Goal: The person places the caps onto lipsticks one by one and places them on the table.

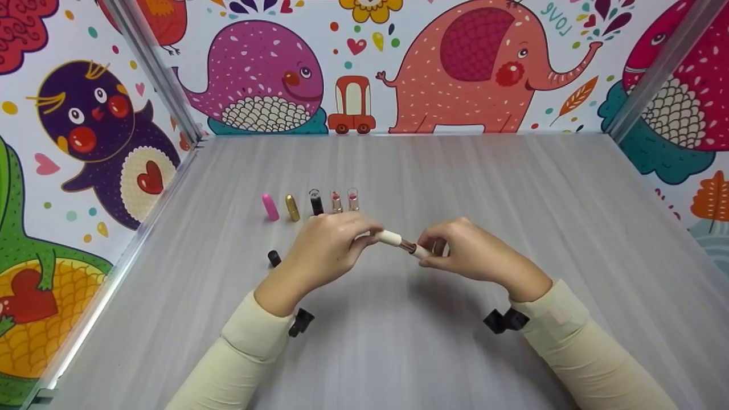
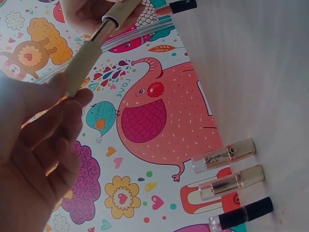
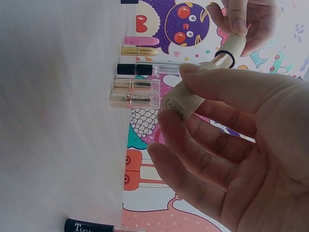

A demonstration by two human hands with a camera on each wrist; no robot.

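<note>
Both hands hold a cream lipstick tube above the table, and its two cream parts stand apart with a slim coppery section between them. My left hand [image 1: 336, 245] pinches the longer-looking cream part [image 1: 390, 237] between thumb and fingertips. At the other end, my right hand [image 1: 470, 250] pinches the second cream part [image 1: 420, 252]. The left wrist view shows the shiny metal section [image 2: 103, 33] bare between the halves. Small print marks the end of the cream part [image 3: 182, 102] in the right wrist view, its other fingers loosely bent.
Behind the left hand stand a pink tube [image 1: 270, 207], a gold tube [image 1: 292, 208], a black tube [image 1: 315, 203] and two clear-capped lipsticks [image 1: 353, 199]. A small black item [image 1: 274, 258] is partly hidden by the left arm. Near the right hand is another black-ended tube [image 3: 89, 227]. Printed walls enclose the table.
</note>
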